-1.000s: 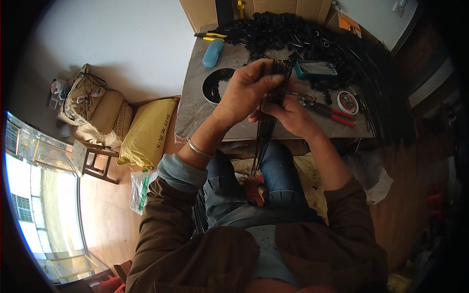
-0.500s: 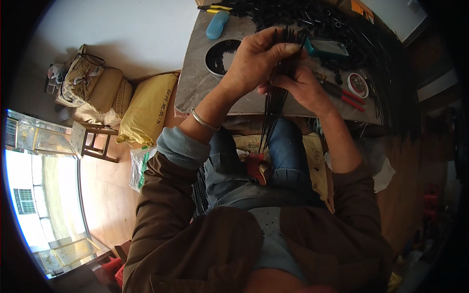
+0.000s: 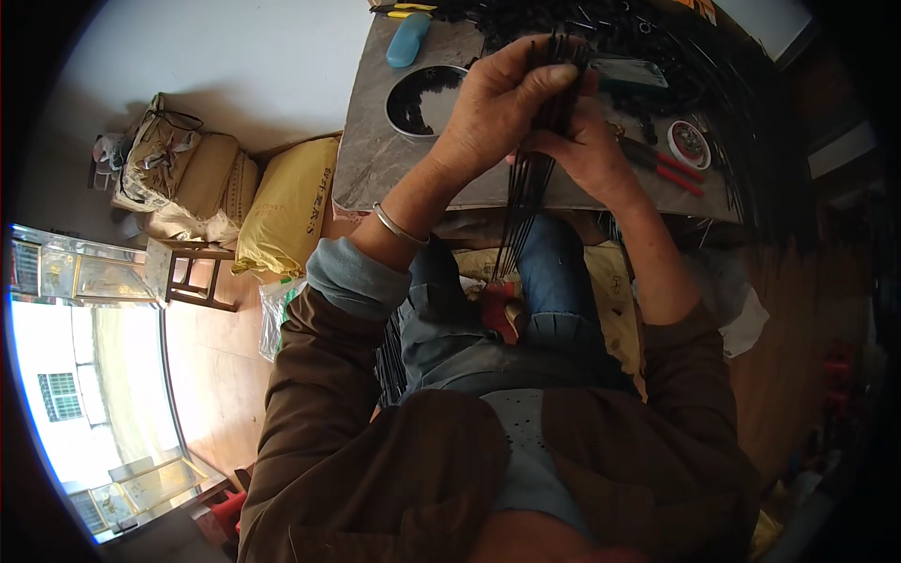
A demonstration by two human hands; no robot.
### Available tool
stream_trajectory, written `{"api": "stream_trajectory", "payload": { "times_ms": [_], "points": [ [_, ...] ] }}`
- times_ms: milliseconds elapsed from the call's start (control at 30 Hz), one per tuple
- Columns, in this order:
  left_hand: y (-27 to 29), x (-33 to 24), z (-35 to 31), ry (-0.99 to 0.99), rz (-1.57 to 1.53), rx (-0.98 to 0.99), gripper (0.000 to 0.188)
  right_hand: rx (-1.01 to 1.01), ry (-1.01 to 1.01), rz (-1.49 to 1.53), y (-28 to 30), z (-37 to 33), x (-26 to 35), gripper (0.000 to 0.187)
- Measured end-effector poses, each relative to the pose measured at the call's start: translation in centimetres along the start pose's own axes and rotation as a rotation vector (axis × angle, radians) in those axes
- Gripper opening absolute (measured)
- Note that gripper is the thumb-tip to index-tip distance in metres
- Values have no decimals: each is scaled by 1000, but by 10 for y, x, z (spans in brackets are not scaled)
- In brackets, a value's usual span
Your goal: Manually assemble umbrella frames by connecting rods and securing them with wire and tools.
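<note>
Both hands are closed around a bundle of thin black rods [image 3: 528,188], held above the near edge of the table [image 3: 361,164]. My left hand [image 3: 507,94] grips the bundle near its upper end, thumb across the front. Just below and to the right, my right hand [image 3: 584,145] wraps the same bundle with its thumb pressed on it. The rods' lower ends fan out slightly and hang down between my knees. Behind the hands lies a heap of small black parts [image 3: 554,21]. A round bowl [image 3: 392,120] with black pieces stands left of my left hand.
Red-handled pliers [image 3: 671,164] and a small round tub [image 3: 690,143] lie right of my hands. Behind them is a teal-edged clear box [image 3: 631,72]. A blue case [image 3: 409,39] sits at the far left. Long black rods [image 3: 751,122] cover the right side. Yellow sacks [image 3: 291,202] and a wooden stool [image 3: 197,272] stand left.
The view has shifted slightly. Both hands still grip the rods, whose lower ends are now a little more spread and turned slightly left.
</note>
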State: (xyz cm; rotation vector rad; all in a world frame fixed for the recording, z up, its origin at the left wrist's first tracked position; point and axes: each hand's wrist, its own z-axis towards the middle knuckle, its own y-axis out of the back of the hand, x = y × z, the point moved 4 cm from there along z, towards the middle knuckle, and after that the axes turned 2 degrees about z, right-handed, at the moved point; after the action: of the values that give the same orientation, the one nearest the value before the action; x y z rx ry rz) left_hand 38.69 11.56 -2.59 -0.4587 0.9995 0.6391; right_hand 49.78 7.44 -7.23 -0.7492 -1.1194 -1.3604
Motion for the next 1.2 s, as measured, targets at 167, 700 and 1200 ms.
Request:
{"api": "stream_trajectory", "payload": {
  "times_ms": [167,700,1200],
  "points": [
    [-2,9,1,-14,28,-4,39,-63,-36,-33,5,1,-7,14],
    [-6,4,7,-186,282,-160,44,-169,14,-86,12,-3,0,16],
    [-14,2,8,15,-115,-119,26,49,-95,-62,11,2,6,28]
  ]
}}
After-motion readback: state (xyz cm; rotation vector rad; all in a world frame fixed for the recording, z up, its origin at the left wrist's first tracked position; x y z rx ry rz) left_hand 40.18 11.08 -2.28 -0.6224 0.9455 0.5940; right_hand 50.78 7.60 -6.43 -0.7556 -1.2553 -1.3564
